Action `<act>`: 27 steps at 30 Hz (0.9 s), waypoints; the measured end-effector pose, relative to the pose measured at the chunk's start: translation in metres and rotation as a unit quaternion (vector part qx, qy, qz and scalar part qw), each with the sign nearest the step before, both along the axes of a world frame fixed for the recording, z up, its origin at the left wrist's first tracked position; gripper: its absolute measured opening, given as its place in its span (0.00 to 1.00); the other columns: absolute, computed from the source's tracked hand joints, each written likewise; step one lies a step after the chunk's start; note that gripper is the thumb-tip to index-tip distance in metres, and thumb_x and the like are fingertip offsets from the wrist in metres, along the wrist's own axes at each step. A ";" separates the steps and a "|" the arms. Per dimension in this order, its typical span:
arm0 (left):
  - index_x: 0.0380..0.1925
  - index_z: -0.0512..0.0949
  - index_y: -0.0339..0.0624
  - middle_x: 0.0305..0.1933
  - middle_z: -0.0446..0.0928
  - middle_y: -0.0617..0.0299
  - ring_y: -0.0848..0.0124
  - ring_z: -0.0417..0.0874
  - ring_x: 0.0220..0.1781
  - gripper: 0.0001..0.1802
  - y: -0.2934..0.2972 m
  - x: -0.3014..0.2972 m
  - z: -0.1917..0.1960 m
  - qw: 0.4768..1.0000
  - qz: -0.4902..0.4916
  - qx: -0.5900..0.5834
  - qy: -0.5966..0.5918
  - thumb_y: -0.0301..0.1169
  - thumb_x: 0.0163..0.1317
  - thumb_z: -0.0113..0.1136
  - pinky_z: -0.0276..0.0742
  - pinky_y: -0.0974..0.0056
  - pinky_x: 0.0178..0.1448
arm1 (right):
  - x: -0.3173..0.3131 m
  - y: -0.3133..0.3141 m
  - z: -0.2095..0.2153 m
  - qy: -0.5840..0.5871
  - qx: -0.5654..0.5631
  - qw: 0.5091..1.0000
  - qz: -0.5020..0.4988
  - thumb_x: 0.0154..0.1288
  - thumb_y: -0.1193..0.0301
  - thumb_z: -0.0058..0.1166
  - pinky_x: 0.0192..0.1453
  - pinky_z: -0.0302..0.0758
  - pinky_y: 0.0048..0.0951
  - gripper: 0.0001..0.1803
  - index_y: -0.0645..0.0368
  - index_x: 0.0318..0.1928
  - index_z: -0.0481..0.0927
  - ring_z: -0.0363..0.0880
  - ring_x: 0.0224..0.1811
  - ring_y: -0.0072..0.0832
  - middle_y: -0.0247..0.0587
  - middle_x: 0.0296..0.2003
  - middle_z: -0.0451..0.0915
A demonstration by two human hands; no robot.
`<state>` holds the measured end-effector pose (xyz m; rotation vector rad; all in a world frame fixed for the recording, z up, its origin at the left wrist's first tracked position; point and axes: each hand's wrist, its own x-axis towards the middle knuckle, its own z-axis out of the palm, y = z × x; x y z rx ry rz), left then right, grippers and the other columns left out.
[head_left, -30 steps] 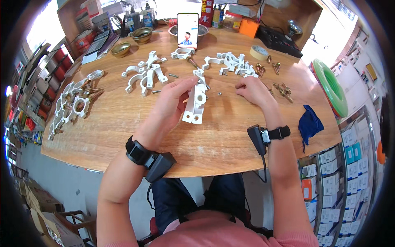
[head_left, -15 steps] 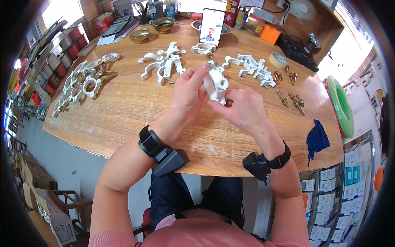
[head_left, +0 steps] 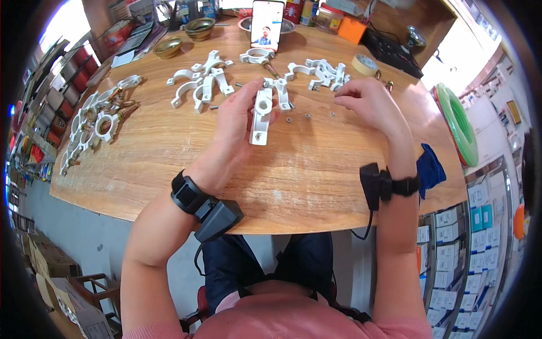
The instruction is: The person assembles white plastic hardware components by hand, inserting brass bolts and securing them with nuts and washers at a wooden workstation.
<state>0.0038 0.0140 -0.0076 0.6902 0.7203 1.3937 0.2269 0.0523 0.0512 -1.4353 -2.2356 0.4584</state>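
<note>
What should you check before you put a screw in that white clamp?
1. Clamp held firmly in left hand: ok.
2. Clamp's holes face up, toward the camera: ok.
3. Right hand free to pick: cannot tell, its fingertips are pinched together and may hide something small.
4. Small nuts lie on the table near the right hand: ok.
5. Bolt already in the clamp's top end: cannot tell, too small.
</note>
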 end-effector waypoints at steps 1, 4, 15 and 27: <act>0.35 0.71 0.42 0.34 0.74 0.62 0.74 0.75 0.35 0.13 -0.001 0.002 0.004 1.000 -0.016 0.001 -0.005 0.40 0.58 0.51 0.75 0.68 0.35 | 0.005 0.007 -0.006 -0.053 0.026 0.998 0.005 0.49 0.69 0.54 0.36 0.72 0.30 0.10 0.61 0.31 0.79 0.77 0.30 0.34 0.46 0.28 0.79; 0.33 0.72 0.40 0.30 0.75 0.63 0.74 0.75 0.30 0.12 0.000 0.011 0.007 1.000 -0.028 -0.010 -0.008 0.37 0.58 0.51 0.75 0.70 0.31 | 0.018 0.019 -0.031 -0.096 0.005 0.995 -0.007 0.46 0.69 0.55 0.36 0.72 0.29 0.12 0.63 0.32 0.79 0.78 0.31 0.31 0.46 0.27 0.79; 0.32 0.72 0.40 0.29 0.74 0.63 0.75 0.74 0.28 0.13 -0.009 0.008 0.009 0.997 -0.055 -0.022 0.056 0.39 0.57 0.51 0.72 0.71 0.26 | 0.010 0.026 -0.065 -0.159 0.043 0.984 -0.065 0.43 0.71 0.53 0.35 0.73 0.33 0.09 0.60 0.27 0.80 0.78 0.29 0.39 0.49 0.25 0.78; 0.30 0.73 0.38 0.24 0.74 0.64 0.79 0.73 0.21 0.12 -0.005 0.008 0.004 0.991 -0.068 0.021 0.117 0.36 0.58 0.50 0.72 0.75 0.23 | -0.044 -0.030 -0.016 0.253 0.128 0.951 0.123 0.45 0.81 0.53 0.27 0.69 0.17 0.07 0.64 0.29 0.76 0.70 0.23 0.18 0.36 0.27 0.73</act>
